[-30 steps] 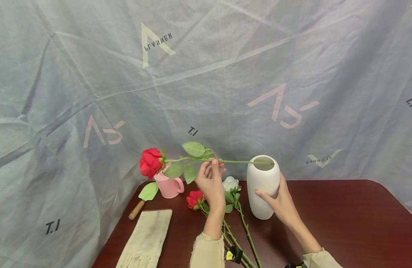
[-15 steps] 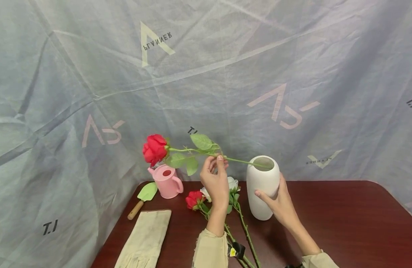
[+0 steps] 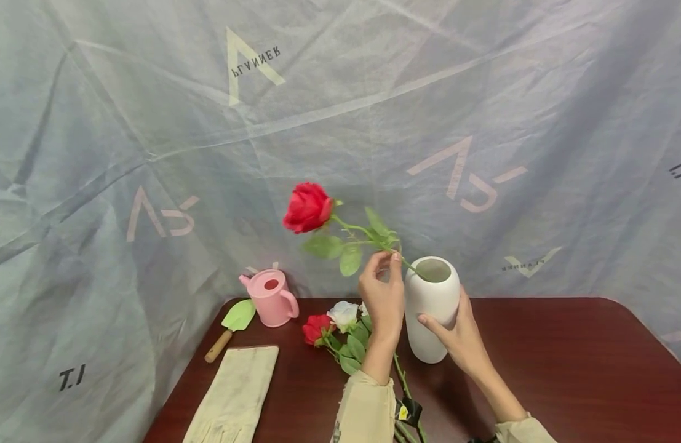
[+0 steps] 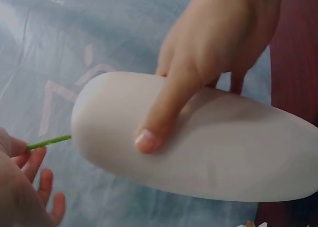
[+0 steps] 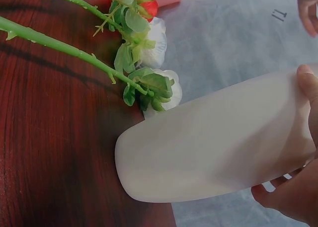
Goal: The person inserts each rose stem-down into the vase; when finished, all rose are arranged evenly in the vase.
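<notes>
A red rose [image 3: 308,208] on a green stem leans up to the left in the head view. My left hand [image 3: 382,295] pinches its stem between thumb and fingers, just left of the vase mouth. The stem's lower end passes into the mouth of a white vase [image 3: 429,314], where its tip is hidden. With thumb in front and fingers behind, my right hand [image 3: 463,338] holds the vase around its right side. In the left wrist view a short piece of green stem [image 4: 49,142] shows between my left fingertips and the vase rim.
Another red rose [image 3: 316,329] and white roses [image 3: 343,314] lie on the dark red table [image 3: 545,363], partly behind my left arm. Farther left are a pink watering can [image 3: 272,301], a green trowel [image 3: 239,315] with a wooden handle, and a cream glove [image 3: 237,387]. Grey fabric hangs behind.
My left hand has moved right and nearer the vase. The held rose has swung from nearly level to a steeper tilt, its bloom now higher and farther right. My right hand stays on the vase.
</notes>
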`<action>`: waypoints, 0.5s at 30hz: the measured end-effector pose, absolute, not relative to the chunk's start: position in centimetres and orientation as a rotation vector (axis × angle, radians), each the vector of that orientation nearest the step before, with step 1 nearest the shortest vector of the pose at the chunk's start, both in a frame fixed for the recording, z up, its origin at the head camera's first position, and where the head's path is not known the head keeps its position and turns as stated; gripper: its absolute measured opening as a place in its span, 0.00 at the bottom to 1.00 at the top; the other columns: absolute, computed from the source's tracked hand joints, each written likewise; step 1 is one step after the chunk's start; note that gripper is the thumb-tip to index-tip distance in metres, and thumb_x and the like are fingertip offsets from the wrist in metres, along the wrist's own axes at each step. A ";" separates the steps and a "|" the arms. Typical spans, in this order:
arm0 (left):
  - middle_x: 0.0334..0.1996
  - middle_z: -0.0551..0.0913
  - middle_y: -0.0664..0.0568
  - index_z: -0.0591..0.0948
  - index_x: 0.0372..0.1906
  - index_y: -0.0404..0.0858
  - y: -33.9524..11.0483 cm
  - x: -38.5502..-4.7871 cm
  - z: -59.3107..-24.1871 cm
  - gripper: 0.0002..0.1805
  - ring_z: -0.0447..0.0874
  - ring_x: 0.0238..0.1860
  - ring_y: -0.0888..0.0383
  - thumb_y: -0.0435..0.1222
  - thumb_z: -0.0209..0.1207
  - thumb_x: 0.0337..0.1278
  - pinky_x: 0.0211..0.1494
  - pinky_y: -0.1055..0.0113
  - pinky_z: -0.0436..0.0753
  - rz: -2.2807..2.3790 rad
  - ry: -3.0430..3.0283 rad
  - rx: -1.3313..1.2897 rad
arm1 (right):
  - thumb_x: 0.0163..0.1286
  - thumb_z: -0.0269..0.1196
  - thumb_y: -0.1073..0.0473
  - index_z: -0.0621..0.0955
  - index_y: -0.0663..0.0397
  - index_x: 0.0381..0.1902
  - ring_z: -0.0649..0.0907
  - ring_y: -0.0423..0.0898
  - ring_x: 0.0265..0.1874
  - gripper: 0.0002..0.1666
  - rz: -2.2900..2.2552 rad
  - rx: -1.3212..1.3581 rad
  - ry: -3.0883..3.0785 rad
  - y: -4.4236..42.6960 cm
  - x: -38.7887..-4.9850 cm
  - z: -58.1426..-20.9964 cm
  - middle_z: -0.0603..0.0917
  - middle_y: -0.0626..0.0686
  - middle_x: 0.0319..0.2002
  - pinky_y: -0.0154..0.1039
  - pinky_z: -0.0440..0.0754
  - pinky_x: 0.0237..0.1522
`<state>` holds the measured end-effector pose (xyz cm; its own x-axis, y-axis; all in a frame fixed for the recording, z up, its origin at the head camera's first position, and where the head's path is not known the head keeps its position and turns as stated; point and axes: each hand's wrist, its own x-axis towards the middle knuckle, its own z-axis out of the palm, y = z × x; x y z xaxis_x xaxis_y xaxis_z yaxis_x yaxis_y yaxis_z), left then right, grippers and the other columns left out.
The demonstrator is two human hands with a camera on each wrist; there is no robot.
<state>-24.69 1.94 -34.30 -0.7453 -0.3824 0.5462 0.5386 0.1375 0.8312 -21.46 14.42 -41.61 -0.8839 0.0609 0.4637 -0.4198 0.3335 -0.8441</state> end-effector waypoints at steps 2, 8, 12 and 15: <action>0.29 0.83 0.60 0.85 0.32 0.44 2.3 -24.8 -34.5 0.05 0.79 0.38 0.58 0.39 0.62 0.57 0.47 0.57 0.74 -1.652 -1.795 -0.153 | 0.56 0.69 0.64 0.46 0.60 0.71 0.69 0.59 0.51 0.55 1.564 0.314 -2.202 14.4 -21.3 -41.3 0.61 0.66 0.58 0.57 0.68 0.46; 0.40 0.80 0.58 0.85 0.32 0.44 3.1 -24.8 -35.0 0.05 0.73 0.49 0.54 0.41 0.63 0.54 0.51 0.54 0.71 -1.604 -1.898 -0.136 | 0.57 0.68 0.64 0.45 0.60 0.72 0.69 0.60 0.51 0.55 1.564 0.318 -2.211 14.4 -21.2 -41.3 0.60 0.67 0.58 0.58 0.70 0.45; 0.38 0.79 0.58 0.85 0.29 0.43 3.3 -24.9 -35.1 0.05 0.73 0.47 0.55 0.40 0.64 0.52 0.51 0.53 0.71 -1.626 -1.872 -0.147 | 0.58 0.68 0.64 0.44 0.59 0.72 0.69 0.60 0.51 0.56 1.566 0.318 -2.207 14.5 -21.2 -41.4 0.60 0.66 0.59 0.58 0.70 0.44; 0.35 0.80 0.58 0.86 0.28 0.42 3.3 -25.1 -34.9 0.04 0.73 0.46 0.55 0.38 0.65 0.50 0.51 0.54 0.71 -1.638 -1.862 -0.168 | 0.58 0.67 0.64 0.44 0.59 0.72 0.69 0.60 0.51 0.55 1.571 0.321 -2.213 14.5 -21.3 -41.5 0.60 0.66 0.59 0.58 0.70 0.45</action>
